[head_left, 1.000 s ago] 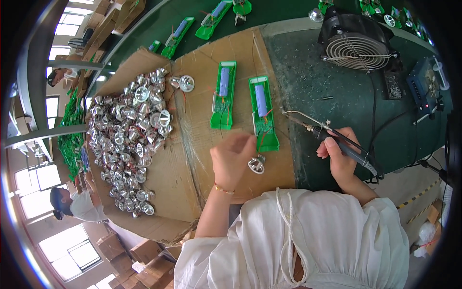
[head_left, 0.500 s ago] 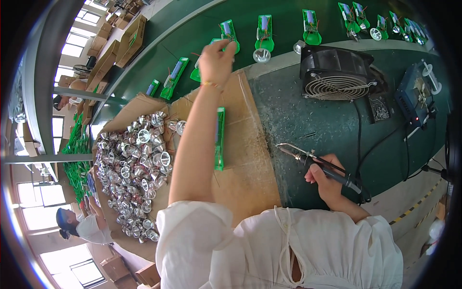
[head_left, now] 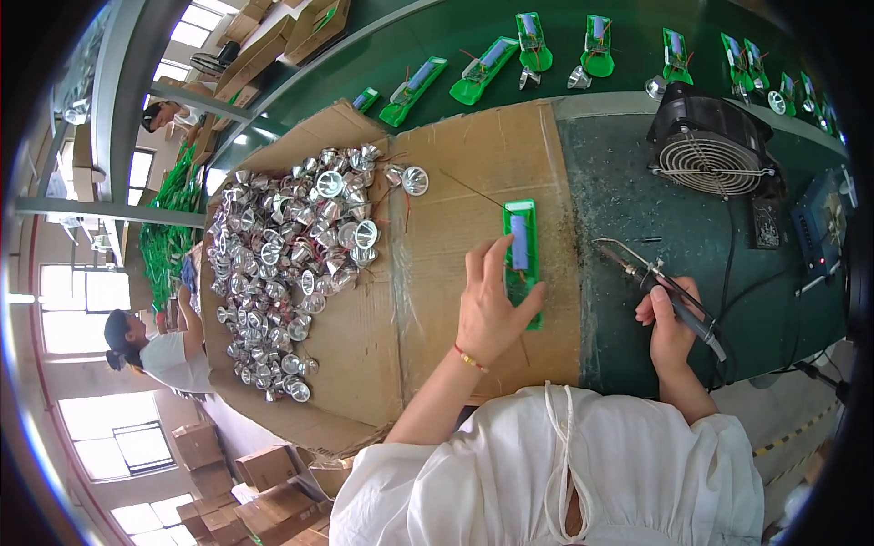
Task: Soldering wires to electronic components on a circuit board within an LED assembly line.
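Observation:
My left hand [head_left: 492, 308] is over a green plastic housing [head_left: 533, 316] lying on the cardboard, its thumb and fingers apart on either side; whether they touch it I cannot tell. Inside the housing sit a blue cylindrical battery cell [head_left: 519, 243] and thin wires. To the right, my right hand [head_left: 669, 328] is wrapped round a soldering iron [head_left: 687, 314] with a black handle. A thin metal tube runs along the iron, and its tip points up and left over the green bench mat.
Silvery reflector cups [head_left: 273, 250] fill the cardboard tray [head_left: 350, 391] at left. Several green housings [head_left: 484, 71] line the green belt [head_left: 437, 35] along the far side. A black fan [head_left: 715, 146] and a blue soldering station [head_left: 819, 223] stand at right. Co-workers [head_left: 164, 350] are at left.
My left hand has come back from the row of housings on the belt to the housing on the cardboard. The view has shifted left. My right hand still holds the soldering iron.

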`<state>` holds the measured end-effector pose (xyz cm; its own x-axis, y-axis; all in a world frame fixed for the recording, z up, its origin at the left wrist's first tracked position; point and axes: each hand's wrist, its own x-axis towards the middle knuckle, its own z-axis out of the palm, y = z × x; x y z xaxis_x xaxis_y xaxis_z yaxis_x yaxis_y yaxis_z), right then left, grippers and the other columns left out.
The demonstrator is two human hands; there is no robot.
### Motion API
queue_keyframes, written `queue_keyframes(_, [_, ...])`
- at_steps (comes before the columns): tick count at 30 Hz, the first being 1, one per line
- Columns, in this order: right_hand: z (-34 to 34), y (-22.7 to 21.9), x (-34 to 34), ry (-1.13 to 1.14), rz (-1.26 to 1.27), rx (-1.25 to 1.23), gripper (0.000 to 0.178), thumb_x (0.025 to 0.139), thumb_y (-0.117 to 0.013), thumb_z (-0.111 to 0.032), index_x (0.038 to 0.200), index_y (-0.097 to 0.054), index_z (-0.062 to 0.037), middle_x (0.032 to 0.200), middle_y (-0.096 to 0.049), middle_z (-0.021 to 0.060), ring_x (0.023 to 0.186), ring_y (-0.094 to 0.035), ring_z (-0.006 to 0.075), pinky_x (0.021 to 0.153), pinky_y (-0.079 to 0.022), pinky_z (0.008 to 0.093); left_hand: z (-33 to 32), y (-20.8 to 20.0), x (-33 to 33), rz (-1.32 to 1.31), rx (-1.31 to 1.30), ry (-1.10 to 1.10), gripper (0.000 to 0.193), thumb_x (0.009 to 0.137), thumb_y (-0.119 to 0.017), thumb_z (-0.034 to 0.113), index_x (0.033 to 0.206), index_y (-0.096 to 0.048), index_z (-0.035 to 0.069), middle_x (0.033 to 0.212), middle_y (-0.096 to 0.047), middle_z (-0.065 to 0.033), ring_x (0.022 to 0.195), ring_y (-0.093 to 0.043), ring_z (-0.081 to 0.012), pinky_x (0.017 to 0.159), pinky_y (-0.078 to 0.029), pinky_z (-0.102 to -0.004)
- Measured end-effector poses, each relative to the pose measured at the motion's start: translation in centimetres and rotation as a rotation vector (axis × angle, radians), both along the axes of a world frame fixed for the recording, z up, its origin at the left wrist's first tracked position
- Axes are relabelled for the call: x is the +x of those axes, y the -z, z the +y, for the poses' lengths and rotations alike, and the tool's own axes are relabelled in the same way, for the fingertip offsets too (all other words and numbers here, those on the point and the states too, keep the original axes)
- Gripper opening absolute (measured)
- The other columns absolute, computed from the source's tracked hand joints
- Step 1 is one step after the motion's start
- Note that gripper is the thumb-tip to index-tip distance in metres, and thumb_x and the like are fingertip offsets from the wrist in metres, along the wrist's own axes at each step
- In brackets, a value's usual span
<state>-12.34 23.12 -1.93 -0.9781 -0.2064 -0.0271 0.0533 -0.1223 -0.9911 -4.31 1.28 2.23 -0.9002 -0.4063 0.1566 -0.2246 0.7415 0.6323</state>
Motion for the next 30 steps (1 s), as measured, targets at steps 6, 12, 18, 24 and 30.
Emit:
queue_keyframes(6, [0.2,-0.1,1.0,-0.004,0.031,0.022,0.015,0.085,-0.056,-0.012,0.088,-0.048,-0.0003,0.062,-0.058,0.0080,0.050,-0.054,0.0101,0.045,-0.042,0.0195,-10.7,0.9,0.9,0.182,-0.206,-0.368,0.024,0.076,-0.059,0.005,0.099,-0.054,0.005,0.092,-0.056,-0.0072,0.078,-0.056,-0.0219,0.062,-0.046,-0.0332])
queue_keyframes(12, [0.1,-0.6,1.8,-0.060,0.027,0.026,0.015,0.085,-0.057,-0.012,0.089,-0.048,-0.0007,0.062,-0.058,0.0077,0.051,-0.055,0.0101,0.046,-0.043,0.0195,-16.6,0.9,-1.0,0.047,-0.826,0.100,0.014,0.074,-0.054,0.010,0.084,-0.063,0.014,0.081,-0.056,-0.0004,0.085,-0.051,-0.0204,0.074,-0.041,-0.0339])
queue_keyframes(18, [0.8,-1.0,2.6,-0.059,0.031,0.032,0.017,0.084,-0.057,-0.012,0.090,-0.047,-0.0002,0.063,-0.059,0.0091,0.051,-0.055,0.0104,0.046,-0.043,0.0199,-13.5,0.3,-0.1,0.333,-0.396,-0.127,0.007,0.071,-0.065,0.008,0.078,-0.063,0.007,0.094,-0.062,-0.0045,0.097,-0.053,-0.0245,0.086,-0.041,-0.0380])
queue_keyframes(24, [0.5,-2.4,3.5,-0.218,0.017,-0.019,0.017,0.083,-0.058,-0.009,0.090,-0.047,0.0014,0.065,-0.059,0.0110,0.053,-0.056,0.0119,0.049,-0.046,0.0212,-3.3,-0.5,4.7,0.065,0.635,-0.221,0.007,0.078,-0.062,0.004,0.080,-0.063,-0.003,0.072,-0.065,-0.0059,0.067,-0.060,-0.0100,0.063,-0.048,-0.0232])
queue_keyframes(30, [-0.7,-2.4,4.5,-0.383,0.055,0.039,0.018,0.081,-0.061,-0.008,0.091,-0.050,0.0035,0.072,-0.062,0.0112,0.061,-0.062,0.0126,0.052,-0.051,0.0241,0.0,0.2,5.4,-0.022,0.312,-0.112,0.009,0.075,-0.065,0.015,0.074,-0.067,0.006,0.060,-0.059,-0.0043,0.057,-0.056,-0.0196,0.062,-0.041,-0.0318])
